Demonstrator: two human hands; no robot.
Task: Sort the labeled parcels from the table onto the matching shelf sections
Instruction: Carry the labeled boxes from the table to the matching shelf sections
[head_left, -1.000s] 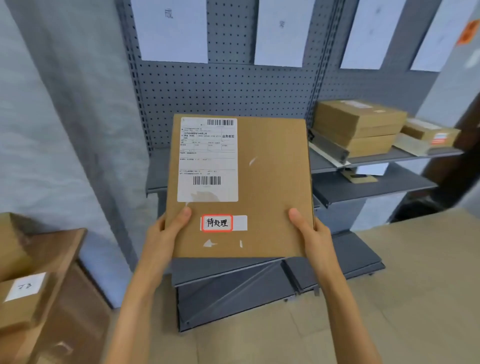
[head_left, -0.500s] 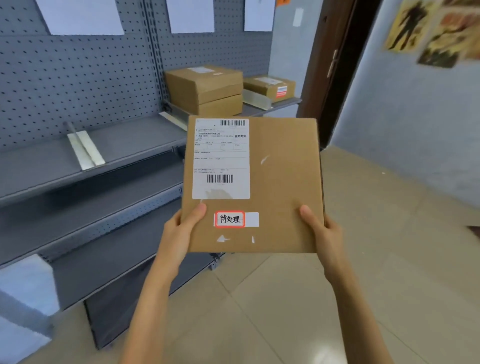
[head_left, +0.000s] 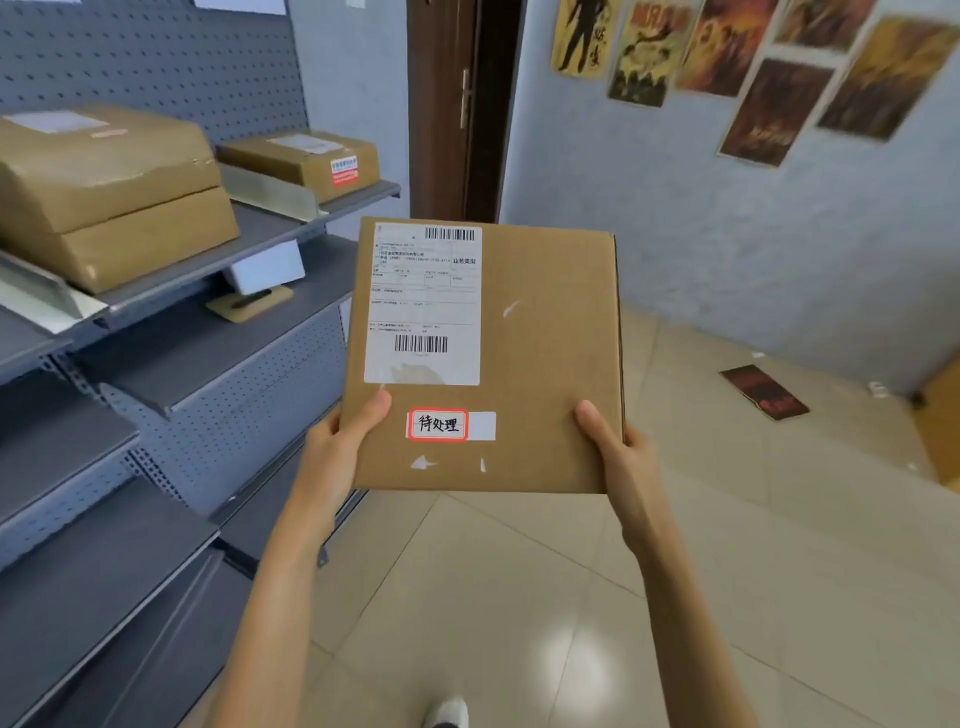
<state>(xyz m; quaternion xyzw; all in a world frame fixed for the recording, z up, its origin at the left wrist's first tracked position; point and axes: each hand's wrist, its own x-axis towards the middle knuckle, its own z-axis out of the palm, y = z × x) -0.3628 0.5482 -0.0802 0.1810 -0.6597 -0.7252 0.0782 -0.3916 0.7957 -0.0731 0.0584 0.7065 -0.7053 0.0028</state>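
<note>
I hold a flat brown cardboard parcel face up in front of me, over the tiled floor. It carries a white shipping label and a small handwritten tag outlined in red. My left hand grips its lower left corner, thumb on top. My right hand grips its lower right corner, thumb on top as well. The grey metal shelf unit stands to the left of the parcel.
Two stacked brown boxes and a smaller labelled box sit on the upper shelf, split by a metal divider. A small sign stand rests on the shelf below. A dark door is ahead; posters hang on the right wall.
The view has swung right along the shelf toward its far end and the door. The parcel stays gripped in both hands the same way.
</note>
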